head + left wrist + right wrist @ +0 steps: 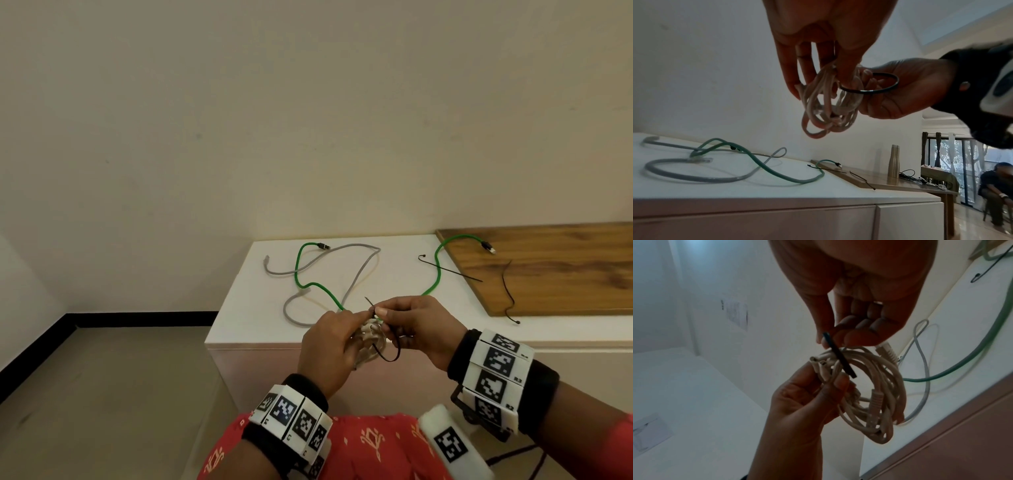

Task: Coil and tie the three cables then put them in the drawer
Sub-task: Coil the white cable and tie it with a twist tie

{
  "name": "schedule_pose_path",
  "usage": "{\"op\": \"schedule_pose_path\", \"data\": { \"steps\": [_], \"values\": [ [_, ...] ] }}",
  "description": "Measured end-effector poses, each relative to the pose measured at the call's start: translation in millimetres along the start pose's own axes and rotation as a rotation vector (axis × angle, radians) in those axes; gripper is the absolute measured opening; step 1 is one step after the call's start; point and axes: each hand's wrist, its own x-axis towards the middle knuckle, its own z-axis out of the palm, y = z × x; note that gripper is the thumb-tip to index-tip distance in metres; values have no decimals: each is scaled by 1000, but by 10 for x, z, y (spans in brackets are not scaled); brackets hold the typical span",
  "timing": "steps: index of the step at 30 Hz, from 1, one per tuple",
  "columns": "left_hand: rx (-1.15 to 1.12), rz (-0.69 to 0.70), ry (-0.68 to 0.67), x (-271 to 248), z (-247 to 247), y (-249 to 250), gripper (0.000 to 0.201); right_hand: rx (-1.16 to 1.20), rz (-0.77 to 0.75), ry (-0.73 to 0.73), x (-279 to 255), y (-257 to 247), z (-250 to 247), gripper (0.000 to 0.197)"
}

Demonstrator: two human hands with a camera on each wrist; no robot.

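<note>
My left hand (337,337) grips a coiled white cable (875,395), held in the air in front of the white cabinet (239,308). A black zip tie (871,89) loops around the coil (826,104); my right hand (404,322) pinches the tie (836,356) near its head. On the cabinet top lie a loose grey cable (329,270) and a loose green cable (308,277), crossing each other. The drawer fronts (756,217) below the top are closed.
Two more black zip ties (448,269) (508,291) lie to the right, one partly on a wooden board (555,270). In the left wrist view a metal bottle (893,160) stands on the board and a seated person (995,186) is far right. Bare floor (102,394) is on the left.
</note>
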Motion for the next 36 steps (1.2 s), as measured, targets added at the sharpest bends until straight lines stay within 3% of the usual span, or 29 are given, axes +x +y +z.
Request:
{"op": "schedule_pose_path", "data": {
  "steps": [21,36],
  "values": [
    [-30,67,-142,8,-16,43,41,-33,59,55,65,41,-45,22],
    [-84,-7,-181,5,-45,75,37,-102,-20,59,80,83,-6,20]
  ]
}}
